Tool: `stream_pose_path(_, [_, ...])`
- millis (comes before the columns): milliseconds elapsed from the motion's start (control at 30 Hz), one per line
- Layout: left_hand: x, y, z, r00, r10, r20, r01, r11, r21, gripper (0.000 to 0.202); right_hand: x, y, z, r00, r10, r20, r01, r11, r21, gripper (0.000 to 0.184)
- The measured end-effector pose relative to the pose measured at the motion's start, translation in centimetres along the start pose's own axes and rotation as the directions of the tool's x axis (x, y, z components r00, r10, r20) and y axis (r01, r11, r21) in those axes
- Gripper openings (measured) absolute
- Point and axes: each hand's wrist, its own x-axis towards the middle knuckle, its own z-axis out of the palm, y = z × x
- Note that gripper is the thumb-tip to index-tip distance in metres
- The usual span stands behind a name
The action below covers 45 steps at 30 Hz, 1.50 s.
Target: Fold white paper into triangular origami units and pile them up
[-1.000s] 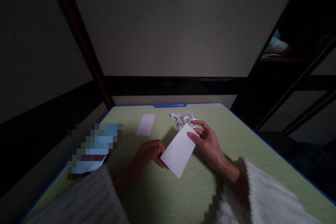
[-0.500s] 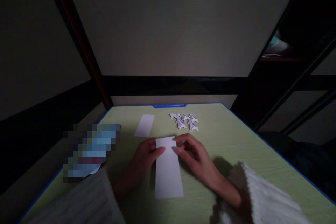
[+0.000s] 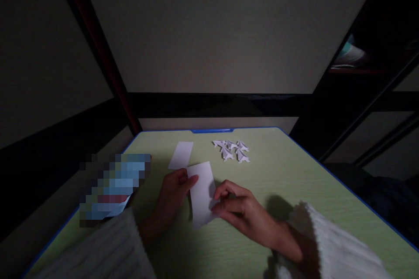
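A white rectangular sheet of paper (image 3: 202, 192) is held between my two hands above the table, tilted with its top leaning left. My left hand (image 3: 176, 189) pinches its upper left edge, thumb on top and fingers behind. On the lower right edge, my right hand (image 3: 240, 207) grips the sheet between thumb and fingers. Beyond the hands, a second white paper strip (image 3: 181, 155) lies flat on the table. To its right sits a cluster of several small folded paper figures (image 3: 231, 150) with pointed shapes.
The pale green table (image 3: 278, 174) has a blue rim with a blue handle piece (image 3: 212, 130) at its far edge. A blurred-out bluish object (image 3: 114, 189) lies at the left. Behind the table stands a large pale panel (image 3: 212, 30).
The paper has turned, its lower end rising and its top swinging left. My right hand has slid from the upper right edge down to the lower right edge.
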Motion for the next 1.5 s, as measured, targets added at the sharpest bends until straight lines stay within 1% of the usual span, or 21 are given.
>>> stream_pose_path(100, [-0.2, 0.1, 0.2, 0.999, 0.013, 0.031, -0.015, 0.998, 0.054, 0.013, 0.2, -0.2, -0.1, 1.0, 0.028, -0.012, -0.027, 0.997, 0.078, 0.011])
stream_pose_path(200, [-0.4, 0.0, 0.5, 0.995, 0.014, 0.096, -0.018, 0.999, 0.043, 0.011, 0.5, -0.3, 0.0, 0.984, 0.135, -0.113, -0.114, 0.978, 0.176, 0.007])
stream_pose_path(267, [-0.6, -0.1, 0.7, 0.992, 0.005, 0.125, -0.009, 1.0, 0.029, 0.012, 0.7, 0.0, 0.2, 0.948, 0.231, -0.22, -0.178, 0.955, 0.236, 0.008])
stream_pose_path(333, [-0.8, -0.1, 0.9, 0.986, -0.01, 0.167, 0.009, 1.0, 0.003, 0.01, 0.9, 0.5, 0.3, 0.886, 0.319, -0.336, -0.223, 0.929, 0.295, 0.01])
stream_pose_path(400, [-0.9, 0.0, 1.0, 0.975, -0.008, 0.224, 0.015, 0.999, -0.032, 0.007, 1.0, 1.0, 0.3, 0.826, 0.399, -0.398, -0.25, 0.893, 0.375, 0.014])
stream_pose_path(467, [-1.1, 0.2, 1.1, 0.964, -0.001, 0.268, 0.014, 0.999, -0.047, 0.007, 1.1, 1.3, 0.4, 0.795, 0.477, -0.375, -0.267, 0.83, 0.489, 0.018])
stream_pose_path(567, [-1.3, 0.3, 1.2, 0.952, 0.003, 0.306, 0.013, 0.999, -0.05, 0.009, 1.2, 1.1, 0.6, 0.771, 0.578, -0.267, -0.306, 0.704, 0.64, 0.021])
stream_pose_path(633, [-1.2, 0.1, 1.2, 0.946, 0.002, 0.323, 0.014, 0.999, -0.047, 0.01, 1.3, 0.9, 0.6, 0.738, 0.636, -0.223, -0.346, 0.642, 0.685, 0.022])
stream_pose_path(700, [-1.1, -0.3, 1.1, 0.957, 0.0, 0.291, 0.011, 0.999, -0.038, 0.013, 1.4, 0.8, 0.7, 0.701, 0.679, -0.216, -0.375, 0.61, 0.698, 0.023])
stream_pose_path(800, [-0.8, -0.7, 1.0, 0.98, -0.019, 0.199, 0.035, 0.996, -0.082, 0.026, 1.4, 1.0, 0.7, 0.67, 0.7, -0.247, -0.379, 0.609, 0.697, 0.025])
stream_pose_path(867, [-0.8, -0.8, 0.9, 0.981, -0.018, 0.195, 0.044, 0.991, -0.13, 0.032, 1.4, 1.2, 0.7, 0.661, 0.704, -0.258, -0.385, 0.614, 0.689, 0.025])
stream_pose_path(933, [-1.0, -0.6, 1.0, 0.974, 0.008, 0.227, 0.021, 0.992, -0.125, 0.029, 1.4, 1.4, 0.8, 0.663, 0.701, -0.263, -0.385, 0.621, 0.683, 0.025])
stream_pose_path(1000, [-1.4, -0.2, 1.1, 0.969, 0.005, 0.248, 0.013, 0.998, -0.069, 0.018, 1.3, 1.4, 0.9, 0.67, 0.694, -0.263, -0.379, 0.625, 0.682, 0.024])
stream_pose_path(1067, [-1.6, 0.0, 1.3, 0.963, -0.01, 0.27, 0.029, 0.997, -0.067, 0.014, 1.3, 1.3, 0.9, 0.67, 0.694, -0.262, -0.378, 0.623, 0.684, 0.024])
stream_pose_path(1167, [-1.7, 0.1, 1.4, 0.968, -0.027, 0.251, 0.045, 0.997, -0.063, 0.014, 1.3, 1.1, 1.0, 0.656, 0.711, -0.254, -0.393, 0.609, 0.69, 0.024])
stream_pose_path(1300, [-1.4, -0.2, 1.4, 0.974, -0.017, 0.224, 0.027, 0.999, -0.043, 0.015, 1.3, 1.1, 1.0, 0.64, 0.729, -0.245, -0.382, 0.578, 0.721, 0.024])
stream_pose_path(1500, [-1.3, -0.4, 1.4, 0.975, -0.005, 0.221, 0.012, 0.999, -0.031, 0.016, 1.3, 1.0, 1.0, 0.624, 0.742, -0.244, -0.361, 0.551, 0.753, 0.024])
